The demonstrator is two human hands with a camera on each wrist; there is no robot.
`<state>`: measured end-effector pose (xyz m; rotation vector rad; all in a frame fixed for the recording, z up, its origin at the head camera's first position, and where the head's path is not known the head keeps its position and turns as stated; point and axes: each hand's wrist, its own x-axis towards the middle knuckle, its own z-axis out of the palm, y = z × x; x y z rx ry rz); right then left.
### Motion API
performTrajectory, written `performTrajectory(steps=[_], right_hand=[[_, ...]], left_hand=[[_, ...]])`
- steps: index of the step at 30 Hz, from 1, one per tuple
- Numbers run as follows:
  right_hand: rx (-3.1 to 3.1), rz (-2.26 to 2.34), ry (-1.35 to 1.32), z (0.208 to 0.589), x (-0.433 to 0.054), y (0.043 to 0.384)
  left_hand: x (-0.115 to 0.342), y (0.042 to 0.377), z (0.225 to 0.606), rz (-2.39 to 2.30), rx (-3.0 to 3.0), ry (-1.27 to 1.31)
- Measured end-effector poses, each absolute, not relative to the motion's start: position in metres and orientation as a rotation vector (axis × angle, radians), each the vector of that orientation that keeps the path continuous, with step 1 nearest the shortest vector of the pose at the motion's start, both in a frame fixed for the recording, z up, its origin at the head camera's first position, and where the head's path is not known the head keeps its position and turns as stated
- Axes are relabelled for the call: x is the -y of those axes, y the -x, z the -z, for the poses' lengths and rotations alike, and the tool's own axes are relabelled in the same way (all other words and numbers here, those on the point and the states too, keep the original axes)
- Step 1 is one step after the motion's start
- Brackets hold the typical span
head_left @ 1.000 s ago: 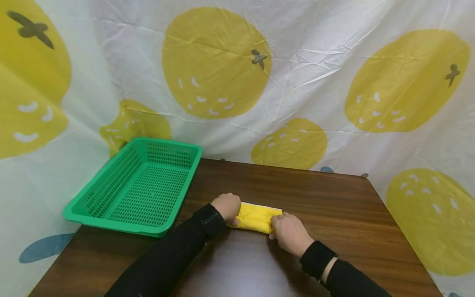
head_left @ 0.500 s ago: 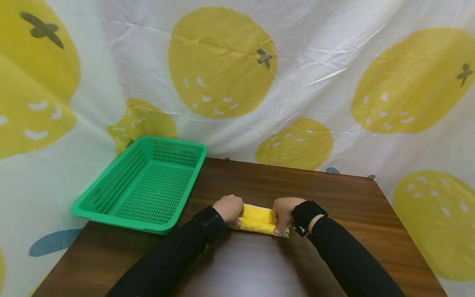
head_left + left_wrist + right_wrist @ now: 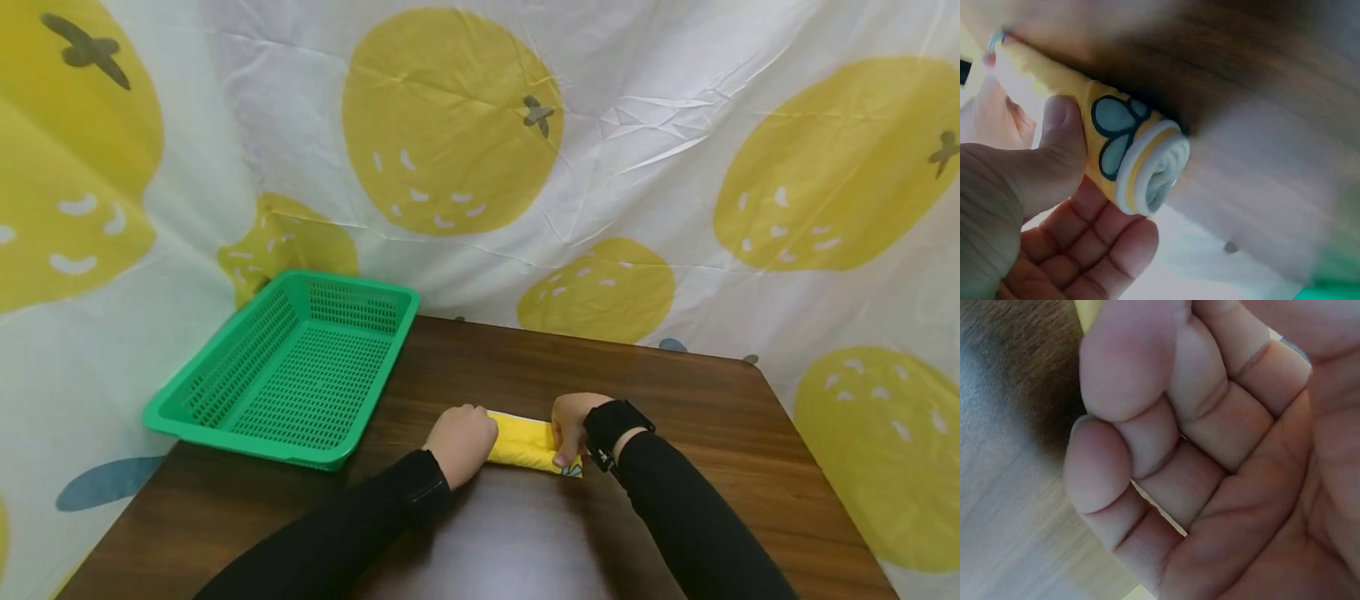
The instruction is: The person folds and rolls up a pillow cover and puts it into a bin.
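Note:
A rolled yellow towel [image 3: 522, 439] lies across the middle of the dark wooden table. In the left wrist view, the roll's white inner layers [image 3: 1163, 169] spiral at its near end, beside a blue-grey petal print with dark outlines. My left hand [image 3: 462, 446] holds the left end, thumb on one side and fingers under the other. At the right end my right hand [image 3: 576, 425] grips the roll, its thumb on the near side. The right wrist view shows that hand's curled fingers [image 3: 1125, 375] with only a sliver of yellow beyond them.
A green perforated plastic basket [image 3: 300, 383] stands at the table's back left, with nothing in it. Behind the wooden table [image 3: 675, 400] and along its sides hangs a white curtain [image 3: 465, 275] printed with lemons.
My right hand has swung round, its wrist now out to the right, with a patterned corner showing below it. The left hand has turned and shifted slightly nearer. The towel looks more narrowly rolled.

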<state>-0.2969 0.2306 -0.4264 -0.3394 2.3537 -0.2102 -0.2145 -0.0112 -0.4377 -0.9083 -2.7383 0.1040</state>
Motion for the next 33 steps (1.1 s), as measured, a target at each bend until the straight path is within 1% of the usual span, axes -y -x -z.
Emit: performTrajectory(steps=[2,6,21,26,33], right_hand=[[-2.359,0.214,0.322,0.414,-0.224,0.287],[-2.387,0.229,0.332,0.407,-0.223,0.279],[-2.403,0.252,0.328,0.411,-0.228,0.279],[-2.402,0.269,0.326,0.412,-0.229,0.278],[-2.414,0.286,0.330,0.413,-0.230,0.278]], left_hand=[[0.009,0.208,0.440,-0.173,2.681,0.913],[0.006,0.201,0.443,-0.236,2.655,0.927],[0.004,0.204,0.444,-0.220,2.648,0.963],[0.004,0.214,0.448,-0.185,2.650,0.944],[0.008,0.244,0.449,0.037,2.849,0.962]])
